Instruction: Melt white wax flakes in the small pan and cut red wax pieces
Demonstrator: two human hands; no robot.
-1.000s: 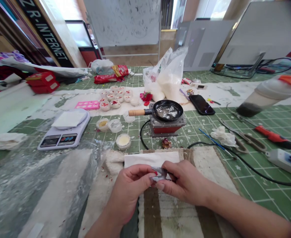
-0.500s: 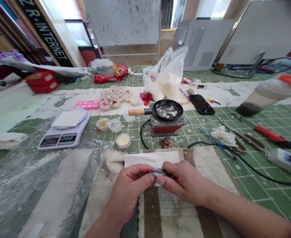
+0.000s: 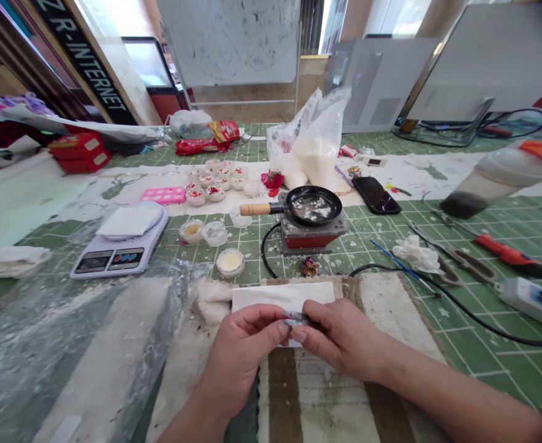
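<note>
Between my two hands is a small, thin, dark grey object [image 3: 298,318] with a pale, shiny left end; fingers cover much of it, so its kind is unclear. My left hand [image 3: 240,344] pinches the pale end between thumb and fingertips. The darker end is gripped by my right hand [image 3: 344,338], with its fingers curled. Under the hands lies a white folded tissue [image 3: 261,297] on a striped cloth [image 3: 330,400]. Beyond it, a small black frying pan [image 3: 321,215] with white bits inside sits on a red-and-grey hot plate [image 3: 310,241].
On the left are a kitchen scale [image 3: 153,231] and plastic sheeting [image 3: 127,326]. Several decorated cups [image 3: 215,192], a pink mould [image 3: 162,195] and a cup of pale wax-like material [image 3: 230,263] stand farther back. Scissors [image 3: 474,263], a phone [image 3: 376,195] and a black cable [image 3: 464,317] lie right.
</note>
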